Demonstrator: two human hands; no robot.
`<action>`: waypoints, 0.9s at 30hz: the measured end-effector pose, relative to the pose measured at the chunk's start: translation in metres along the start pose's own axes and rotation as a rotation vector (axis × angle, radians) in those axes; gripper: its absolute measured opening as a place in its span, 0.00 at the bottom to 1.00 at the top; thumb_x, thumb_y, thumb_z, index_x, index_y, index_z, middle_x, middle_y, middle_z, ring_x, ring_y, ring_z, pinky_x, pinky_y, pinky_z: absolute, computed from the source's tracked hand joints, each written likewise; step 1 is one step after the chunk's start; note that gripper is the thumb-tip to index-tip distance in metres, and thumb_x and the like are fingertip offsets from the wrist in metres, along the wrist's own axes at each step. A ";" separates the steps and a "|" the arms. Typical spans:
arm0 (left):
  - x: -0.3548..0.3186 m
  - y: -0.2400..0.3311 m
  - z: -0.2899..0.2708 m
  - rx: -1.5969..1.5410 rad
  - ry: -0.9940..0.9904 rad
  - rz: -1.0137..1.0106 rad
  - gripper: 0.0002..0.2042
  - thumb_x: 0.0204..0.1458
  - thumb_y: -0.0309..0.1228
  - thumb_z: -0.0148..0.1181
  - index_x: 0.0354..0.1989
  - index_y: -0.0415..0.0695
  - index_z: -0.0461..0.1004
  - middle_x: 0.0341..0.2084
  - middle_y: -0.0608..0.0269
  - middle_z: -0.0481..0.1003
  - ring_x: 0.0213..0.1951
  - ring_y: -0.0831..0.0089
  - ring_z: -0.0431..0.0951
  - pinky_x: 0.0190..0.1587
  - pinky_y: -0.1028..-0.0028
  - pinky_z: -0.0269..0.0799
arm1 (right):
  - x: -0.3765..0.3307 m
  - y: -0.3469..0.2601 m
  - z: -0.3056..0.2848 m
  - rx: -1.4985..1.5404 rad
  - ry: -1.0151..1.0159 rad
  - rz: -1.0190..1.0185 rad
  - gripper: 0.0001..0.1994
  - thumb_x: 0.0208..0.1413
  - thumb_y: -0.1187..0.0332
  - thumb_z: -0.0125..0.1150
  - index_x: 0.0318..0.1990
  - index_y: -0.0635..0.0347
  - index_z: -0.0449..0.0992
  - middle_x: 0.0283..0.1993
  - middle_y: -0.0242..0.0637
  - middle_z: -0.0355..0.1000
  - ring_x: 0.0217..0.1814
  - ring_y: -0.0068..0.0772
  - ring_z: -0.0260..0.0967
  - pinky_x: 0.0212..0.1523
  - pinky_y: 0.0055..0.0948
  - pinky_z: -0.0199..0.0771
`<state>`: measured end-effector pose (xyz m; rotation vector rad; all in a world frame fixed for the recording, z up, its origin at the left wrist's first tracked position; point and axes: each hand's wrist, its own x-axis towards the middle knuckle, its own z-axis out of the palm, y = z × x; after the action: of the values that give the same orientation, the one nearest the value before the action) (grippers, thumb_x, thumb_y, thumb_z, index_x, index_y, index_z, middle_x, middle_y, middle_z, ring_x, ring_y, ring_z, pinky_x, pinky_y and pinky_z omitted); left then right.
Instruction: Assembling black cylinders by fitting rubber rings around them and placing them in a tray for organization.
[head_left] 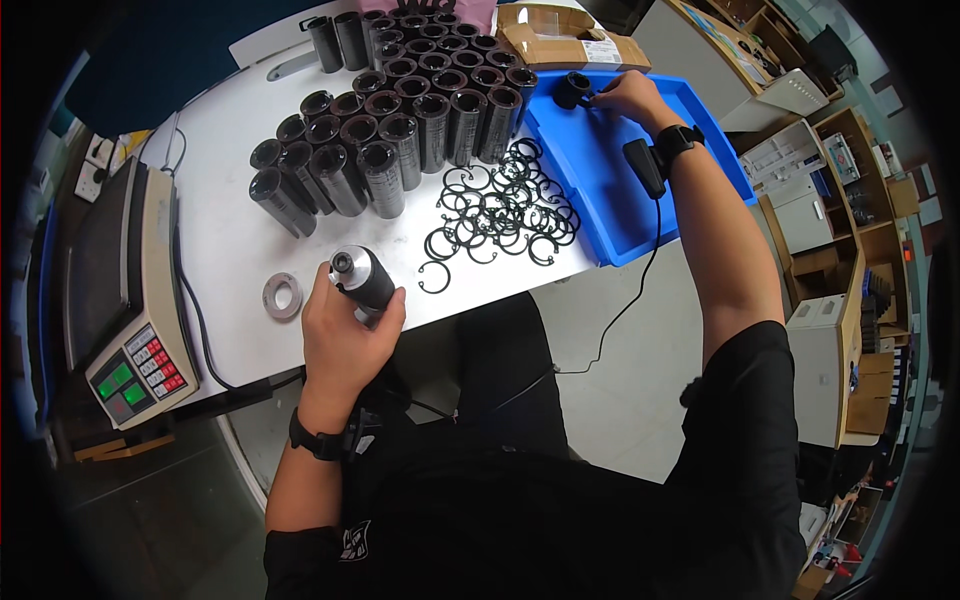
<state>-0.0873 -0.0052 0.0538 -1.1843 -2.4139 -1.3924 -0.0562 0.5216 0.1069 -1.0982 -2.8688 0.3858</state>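
Left hand (345, 335) clenched around a black cylindrical sleeve (362, 278) with a metal insert, held upright near the front edge of the white table (225, 250). Right hand (628, 97) stretched out, fingers pinching a second black sleeve (574, 90) over the far corner of the blue tray (610, 210). Risks, as judged: sleeve slipping from so long a reach; forearm sweeping loose snap rings (505, 210) off the edge; upright sleeves (400, 130) toppling if knocked.

left hand (345, 335) is curled closed at lower centre-left of frame; right arm is stretched to upper right, right hand (628, 97) pinched closed.
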 end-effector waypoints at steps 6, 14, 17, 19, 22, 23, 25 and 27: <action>-0.001 -0.003 0.000 0.032 0.000 0.008 0.18 0.49 0.29 0.75 0.42 0.36 0.74 0.34 0.53 0.74 0.32 0.53 0.80 0.33 0.60 0.75 | -0.042 0.018 -0.030 0.136 0.109 -0.036 0.20 0.51 0.54 0.77 0.42 0.62 0.89 0.33 0.40 0.85 0.34 0.31 0.83 0.41 0.29 0.82; -0.004 -0.002 0.002 0.075 0.037 0.036 0.24 0.48 0.31 0.77 0.48 0.35 0.71 0.33 0.52 0.72 0.31 0.54 0.78 0.33 0.59 0.75 | -0.196 -0.021 -0.059 0.685 0.055 -0.200 0.21 0.58 0.64 0.75 0.54 0.71 0.83 0.43 0.40 0.84 0.41 0.28 0.79 0.48 0.28 0.78; -0.005 0.000 0.000 0.061 0.093 0.026 0.26 0.48 0.31 0.77 0.51 0.36 0.69 0.33 0.53 0.72 0.32 0.56 0.77 0.34 0.59 0.74 | -0.241 -0.044 -0.057 0.898 0.000 -0.230 0.21 0.59 0.67 0.75 0.56 0.71 0.82 0.43 0.41 0.84 0.42 0.28 0.79 0.50 0.27 0.78; -0.006 0.000 0.002 0.069 0.206 0.073 0.29 0.47 0.30 0.78 0.55 0.37 0.68 0.36 0.54 0.73 0.34 0.58 0.77 0.37 0.60 0.75 | -0.265 -0.055 -0.052 1.027 -0.058 -0.240 0.21 0.58 0.68 0.75 0.56 0.70 0.82 0.44 0.41 0.84 0.42 0.27 0.79 0.51 0.28 0.78; -0.024 -0.007 0.004 0.075 0.325 0.179 0.33 0.46 0.30 0.80 0.59 0.38 0.67 0.40 0.54 0.74 0.36 0.59 0.78 0.39 0.62 0.75 | -0.292 -0.067 -0.044 1.134 -0.134 -0.245 0.22 0.57 0.69 0.77 0.56 0.70 0.82 0.44 0.41 0.84 0.42 0.27 0.79 0.52 0.29 0.79; -0.032 -0.011 0.004 0.073 0.390 0.263 0.35 0.45 0.29 0.80 0.61 0.38 0.66 0.42 0.54 0.75 0.38 0.59 0.78 0.40 0.63 0.75 | -0.299 -0.071 -0.040 1.172 -0.179 -0.247 0.22 0.55 0.69 0.78 0.56 0.69 0.82 0.44 0.42 0.84 0.42 0.27 0.79 0.52 0.29 0.79; -0.037 -0.010 -0.001 0.078 0.455 0.347 0.38 0.44 0.29 0.81 0.63 0.39 0.65 0.44 0.54 0.75 0.39 0.59 0.78 0.41 0.63 0.76 | -0.309 -0.083 -0.035 1.214 -0.229 -0.254 0.23 0.54 0.69 0.78 0.56 0.69 0.82 0.44 0.42 0.84 0.42 0.27 0.79 0.52 0.29 0.80; -0.041 0.020 -0.003 -0.023 0.411 0.512 0.36 0.44 0.28 0.80 0.63 0.40 0.67 0.47 0.51 0.76 0.42 0.58 0.80 0.43 0.63 0.78 | -0.323 -0.100 -0.036 1.224 -0.321 -0.234 0.23 0.53 0.69 0.79 0.55 0.69 0.82 0.45 0.42 0.84 0.43 0.28 0.80 0.53 0.30 0.80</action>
<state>-0.0469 -0.0250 0.0505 -1.2517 -1.6744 -1.3317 0.1249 0.2437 0.1810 -0.4477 -2.1103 2.0123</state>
